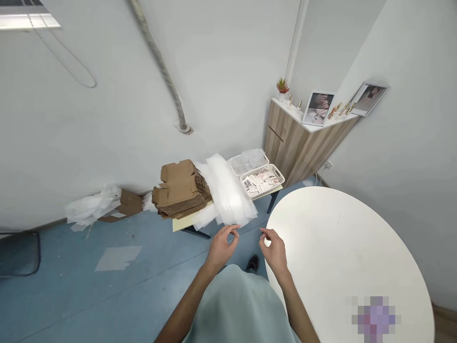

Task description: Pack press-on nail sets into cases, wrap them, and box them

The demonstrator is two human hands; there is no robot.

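Note:
My left hand (223, 245) is raised in front of my body, thumb and forefinger curled together into a ring. Across a small gap, my right hand (274, 250) makes a similar pinch beside the table's left edge. Nothing shows in either hand. Just beyond my left hand, a pile of white translucent packing sheets (228, 190) drapes over a low bench (183, 223). Left of the sheets is a stack of flat brown cardboard boxes (180, 188). Two white baskets stand on the right: one basket (256, 194) with small printed packets, the other (233, 166) with clear plastic pieces.
A round white table (332, 247) stands at my right, with a pixelated purple patch (376, 317) near its front. Behind is a wooden cabinet (291, 143) bearing picture frames and a plant (282, 86). An open carton (126, 207) and plastic wrap (94, 207) lie by the wall.

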